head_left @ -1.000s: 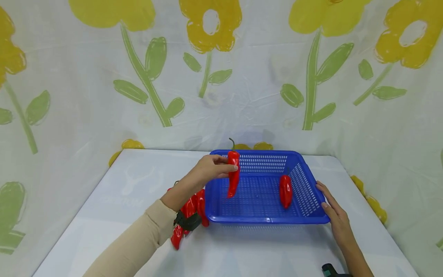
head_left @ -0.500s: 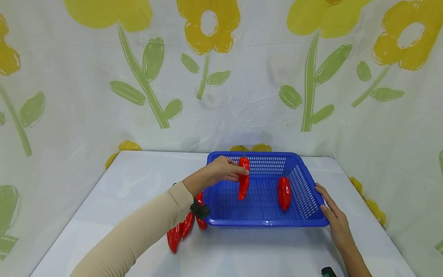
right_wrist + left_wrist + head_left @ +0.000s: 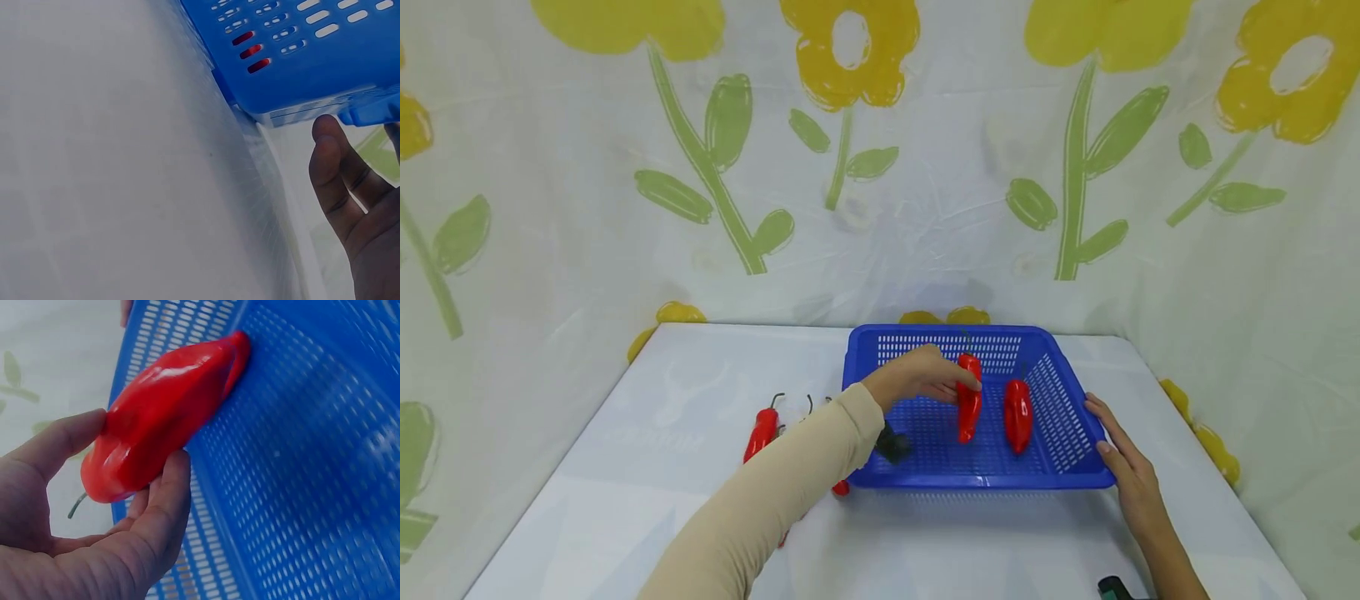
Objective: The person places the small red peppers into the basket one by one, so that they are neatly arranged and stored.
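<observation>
My left hand pinches a red chili pepper between thumb and fingers, over the inside of the blue plastic basket. The pepper hangs nearly upright, its thin green stem at the top. In the left wrist view, the thumb lies on one side of the glossy pepper and the fingers on the other. Another red chili pepper stands to the right inside the basket. My right hand rests at the basket's right rim, fingers fairly straight; in the right wrist view, two fingers show just below the rim.
More red chili peppers lie on the white table left of the basket, partly hidden by my left sleeve. A dark wrist device hangs below my left wrist. Behind the table rises a flower-printed cloth.
My left hand has carried the pepper rightward across the basket and a little lower, closer to the pepper inside. My sleeve now covers other table peppers. The right hand stays at the rim.
</observation>
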Available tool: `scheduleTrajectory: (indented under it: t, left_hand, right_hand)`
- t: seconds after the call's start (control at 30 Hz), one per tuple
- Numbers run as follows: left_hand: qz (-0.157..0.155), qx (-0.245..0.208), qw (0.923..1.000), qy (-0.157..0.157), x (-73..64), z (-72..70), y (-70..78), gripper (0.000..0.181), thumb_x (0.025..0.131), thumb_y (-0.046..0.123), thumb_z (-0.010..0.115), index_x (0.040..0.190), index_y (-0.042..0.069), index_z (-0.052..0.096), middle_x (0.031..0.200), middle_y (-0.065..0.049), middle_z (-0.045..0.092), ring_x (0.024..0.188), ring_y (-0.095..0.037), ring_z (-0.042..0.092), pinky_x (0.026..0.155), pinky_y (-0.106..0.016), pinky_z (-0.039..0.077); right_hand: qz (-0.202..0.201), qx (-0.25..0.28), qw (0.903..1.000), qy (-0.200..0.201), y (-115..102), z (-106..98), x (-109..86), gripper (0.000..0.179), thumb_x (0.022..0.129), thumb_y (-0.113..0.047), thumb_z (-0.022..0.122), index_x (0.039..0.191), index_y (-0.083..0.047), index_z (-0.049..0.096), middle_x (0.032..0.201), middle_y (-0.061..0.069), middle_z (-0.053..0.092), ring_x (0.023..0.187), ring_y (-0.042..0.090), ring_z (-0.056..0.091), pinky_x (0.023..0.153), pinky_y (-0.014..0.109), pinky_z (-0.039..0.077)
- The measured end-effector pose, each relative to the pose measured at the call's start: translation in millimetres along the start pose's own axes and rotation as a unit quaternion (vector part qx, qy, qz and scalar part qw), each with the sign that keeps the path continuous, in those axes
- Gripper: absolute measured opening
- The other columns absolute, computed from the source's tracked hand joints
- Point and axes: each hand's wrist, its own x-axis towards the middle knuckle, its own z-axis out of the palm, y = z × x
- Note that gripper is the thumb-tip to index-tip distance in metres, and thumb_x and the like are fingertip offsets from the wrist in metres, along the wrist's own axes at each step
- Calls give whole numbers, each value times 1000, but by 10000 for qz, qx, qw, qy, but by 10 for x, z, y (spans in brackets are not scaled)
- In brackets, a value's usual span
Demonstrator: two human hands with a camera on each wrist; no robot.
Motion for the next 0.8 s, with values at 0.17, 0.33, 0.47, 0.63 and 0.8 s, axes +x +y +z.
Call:
scheduleTrajectory:
  t: [0.17,0.33,0.47,0.63,0.8]
  left_hand:
    - [-118,-81,9999,-24,101,112,0,55,80,6,83,120,-10,50,93,-18,68,85,-28,71,92,-43,55]
    - [-118,-42,9999,13,209,157,-85,60,79,4,83,123,-11,46,91,-16,65,84,-28,71,91,-42,56]
    - [-153,12,9999,-11,289,208,-156,61,79,3,83,125,-11,44,90,-16,64,85,-29,70,92,-43,55]
    - [-151,186,9997,90,362,301,-178,59,79,4,83,123,-10,46,89,-16,62,86,-29,69,90,-43,56]
    - [-193,204,9995,114,414,356,-166,65,80,3,82,129,-10,43,90,-16,61,90,-32,69,90,-43,56]
  right_hand:
    - [-58,-51,10000,21,15,3,-9,50,109,-29,36,158,-29,31,163,-12,24,143,-6,19,115,63,20]
    - [-165,-130,9998,2,20,2,3,49,109,-27,36,158,-28,31,163,-11,25,144,-5,21,114,26,24]
    - [-152,-183,9997,4,21,8,17,49,109,-27,36,158,-29,32,163,-10,26,143,-5,22,115,34,26]
    - [-138,-186,9997,53,32,7,15,49,109,-27,36,158,-28,33,163,-10,26,143,-5,22,117,47,25]
    - [-187,-89,9998,74,26,5,8,49,109,-25,37,157,-27,34,163,-9,27,145,-3,21,114,27,24]
